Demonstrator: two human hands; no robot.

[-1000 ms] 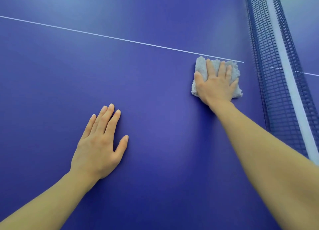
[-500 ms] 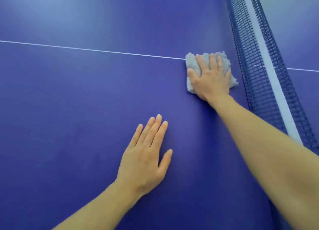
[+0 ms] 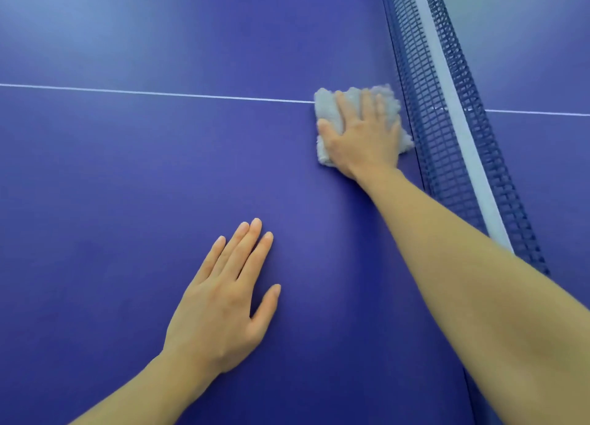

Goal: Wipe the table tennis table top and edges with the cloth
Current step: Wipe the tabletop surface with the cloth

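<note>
Grey cloth (image 3: 329, 112) lies on the blue worktop (image 3: 127, 169) over the white line (image 3: 159, 93), just beside the net (image 3: 447, 156), pressed under the flat right hand (image 3: 364, 137); the left hand (image 3: 220, 309) rests flat, holding nothing. Risk: a stroke netward may snag the pile in the mesh.

No words, numbers, labels or brand marks are showing that can be read. The only markings are plain ones: a thin white painted line (image 3: 159, 92) is running across the smooth dark blue desk (image 3: 127, 201), and a plain white fabric band (image 3: 464, 131) is edging the top of the dark blue mesh net (image 3: 424, 121).
</note>
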